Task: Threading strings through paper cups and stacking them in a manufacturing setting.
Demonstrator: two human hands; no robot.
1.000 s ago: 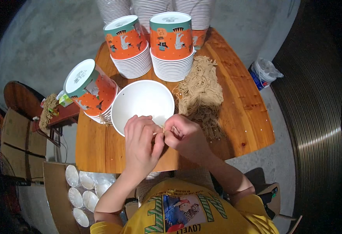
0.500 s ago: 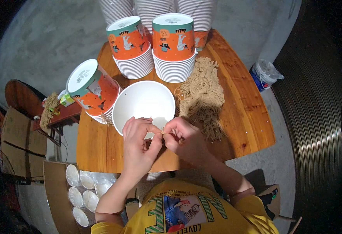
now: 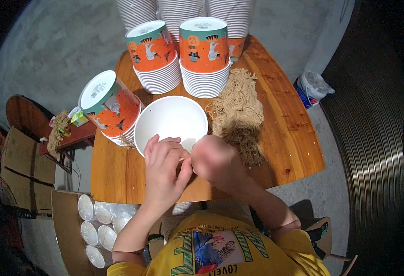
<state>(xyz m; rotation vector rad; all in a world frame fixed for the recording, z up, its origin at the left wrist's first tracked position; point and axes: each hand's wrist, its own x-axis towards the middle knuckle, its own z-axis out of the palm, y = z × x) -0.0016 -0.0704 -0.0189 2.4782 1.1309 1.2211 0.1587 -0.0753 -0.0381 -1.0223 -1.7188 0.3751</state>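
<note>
Taking the white bowl (image 3: 171, 120) as the landmark: to its left, a stack of orange cups (image 3: 112, 108) lay tilted on its side, touching it. At the bowl's near rim the left hand (image 3: 164, 172) had its fingers curled inward, pinching at the rim; what they held was hidden. Touching it, the right hand (image 3: 213, 158) was blurred, grip unclear. Right of the bowl lay a heap of brown fibre strands (image 3: 238, 112).

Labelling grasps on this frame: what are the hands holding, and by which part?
Cannot be told. Left hand and right hand meet at the near rim of the open white paper bowl; anything pinched between the fingers is hidden.
</note>
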